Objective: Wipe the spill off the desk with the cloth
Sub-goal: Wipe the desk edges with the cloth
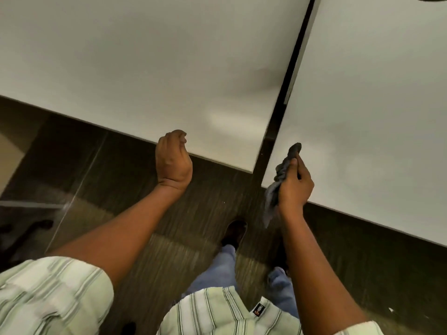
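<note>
Head view, person standing at the near edge of two pale grey, smooth-topped bench [145, 68] sections split by a dark gap [285, 93] running from 6 toward 12 o'clock. Risk: no spill can be made out on either surface, only soft shadows and a faint sheen near the gap, so a stroke may, in judgement, begin in the wrong place and miss the liquid; the bunched, dark grey fabric cloth [280, 180] also presents little flat area and may smear rather than absorb, or push liquid into the gap. Pose: the right hand [294, 187], at 4 o'clock from centre, is closed around the cloth, whose tail hangs below the bench edge over the floor. The left hand [173, 160], at 6 o'clock from centre, is loosely curled at the edge, holding nothing visible.
</note>
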Action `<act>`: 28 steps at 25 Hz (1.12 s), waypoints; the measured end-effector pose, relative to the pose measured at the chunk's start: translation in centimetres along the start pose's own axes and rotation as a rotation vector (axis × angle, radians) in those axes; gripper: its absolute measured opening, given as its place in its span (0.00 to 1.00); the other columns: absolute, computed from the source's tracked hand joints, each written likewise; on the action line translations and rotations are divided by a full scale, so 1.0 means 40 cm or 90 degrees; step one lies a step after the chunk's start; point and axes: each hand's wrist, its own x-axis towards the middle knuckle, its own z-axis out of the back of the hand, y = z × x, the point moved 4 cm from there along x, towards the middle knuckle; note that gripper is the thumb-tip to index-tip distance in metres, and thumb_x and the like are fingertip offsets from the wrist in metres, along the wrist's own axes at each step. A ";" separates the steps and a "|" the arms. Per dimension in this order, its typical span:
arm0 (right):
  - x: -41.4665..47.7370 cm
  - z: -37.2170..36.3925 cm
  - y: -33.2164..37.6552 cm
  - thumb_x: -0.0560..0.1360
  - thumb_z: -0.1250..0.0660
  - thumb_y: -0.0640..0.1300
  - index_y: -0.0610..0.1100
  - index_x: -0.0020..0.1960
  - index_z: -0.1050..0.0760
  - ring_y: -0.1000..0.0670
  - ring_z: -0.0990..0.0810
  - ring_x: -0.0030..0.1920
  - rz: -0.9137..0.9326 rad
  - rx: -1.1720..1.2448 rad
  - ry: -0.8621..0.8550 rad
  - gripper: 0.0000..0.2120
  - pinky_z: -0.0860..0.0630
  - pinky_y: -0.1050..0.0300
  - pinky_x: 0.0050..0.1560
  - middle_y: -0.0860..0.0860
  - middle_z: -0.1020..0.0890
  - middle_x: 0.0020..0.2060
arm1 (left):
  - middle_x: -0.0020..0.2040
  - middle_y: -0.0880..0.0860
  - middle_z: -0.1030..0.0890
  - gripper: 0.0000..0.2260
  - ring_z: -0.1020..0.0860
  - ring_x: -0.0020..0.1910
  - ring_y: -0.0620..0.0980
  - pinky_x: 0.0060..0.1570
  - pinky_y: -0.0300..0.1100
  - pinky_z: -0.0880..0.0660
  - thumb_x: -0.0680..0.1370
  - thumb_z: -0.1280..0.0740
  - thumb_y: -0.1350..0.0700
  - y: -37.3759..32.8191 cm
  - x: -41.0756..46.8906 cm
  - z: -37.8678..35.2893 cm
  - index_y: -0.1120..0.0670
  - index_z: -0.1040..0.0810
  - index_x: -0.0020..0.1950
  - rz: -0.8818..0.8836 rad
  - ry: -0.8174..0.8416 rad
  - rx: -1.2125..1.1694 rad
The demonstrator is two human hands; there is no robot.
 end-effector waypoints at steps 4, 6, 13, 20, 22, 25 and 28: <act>0.022 0.047 -0.040 0.82 0.41 0.45 0.47 0.66 0.24 0.48 0.19 0.53 -0.061 0.041 0.046 0.14 0.23 0.49 0.61 0.45 0.17 0.55 | 0.40 0.63 0.20 0.10 0.23 0.41 0.61 0.43 0.51 0.26 0.79 0.44 0.62 -0.112 -0.044 -0.019 0.64 0.24 0.53 0.017 -0.015 -0.017; 0.026 0.061 -0.071 0.82 0.40 0.46 0.48 0.66 0.24 0.50 0.20 0.57 -0.084 0.068 0.057 0.14 0.25 0.47 0.65 0.48 0.18 0.57 | 0.39 0.63 0.19 0.10 0.22 0.39 0.61 0.41 0.51 0.26 0.80 0.42 0.58 -0.152 -0.039 -0.041 0.63 0.24 0.53 0.012 -0.011 -0.002; 0.091 0.031 -0.099 0.81 0.39 0.44 0.55 0.62 0.24 0.56 0.22 0.58 -0.007 0.165 0.093 0.12 0.27 0.55 0.65 0.56 0.20 0.54 | 0.31 0.60 0.25 0.14 0.32 0.30 0.51 0.32 0.36 0.46 0.81 0.39 0.55 -0.224 0.018 -0.135 0.62 0.26 0.39 -0.076 -0.072 0.053; 0.182 -0.076 -0.116 0.81 0.40 0.41 0.52 0.65 0.26 0.58 0.23 0.60 0.090 0.367 0.093 0.14 0.27 0.60 0.65 0.59 0.21 0.54 | 0.29 0.64 0.26 0.17 0.30 0.28 0.59 0.31 0.44 0.39 0.81 0.40 0.56 -0.238 0.025 -0.221 0.60 0.31 0.33 -0.104 -0.173 0.000; 0.184 -0.082 -0.130 0.81 0.39 0.41 0.51 0.66 0.27 0.58 0.23 0.59 0.140 0.380 0.064 0.15 0.28 0.63 0.63 0.59 0.21 0.53 | 0.27 0.64 0.27 0.18 0.30 0.27 0.61 0.30 0.50 0.37 0.81 0.41 0.56 -0.245 0.028 -0.221 0.61 0.32 0.31 -0.157 -0.187 0.008; 0.159 -0.068 -0.169 0.80 0.38 0.42 0.50 0.66 0.27 0.58 0.23 0.57 0.208 0.385 0.008 0.16 0.28 0.68 0.59 0.57 0.21 0.52 | 0.25 0.64 0.29 0.20 0.32 0.25 0.59 0.28 0.52 0.36 0.80 0.41 0.58 -0.249 0.030 -0.220 0.64 0.32 0.30 -0.293 -0.207 0.019; 0.106 -0.054 -0.200 0.79 0.38 0.38 0.45 0.67 0.29 0.62 0.25 0.57 0.263 0.370 0.010 0.17 0.29 0.71 0.59 0.50 0.23 0.53 | 0.24 0.63 0.30 0.20 0.32 0.25 0.59 0.27 0.53 0.36 0.80 0.41 0.59 -0.249 0.027 -0.223 0.65 0.32 0.29 -0.309 -0.201 -0.006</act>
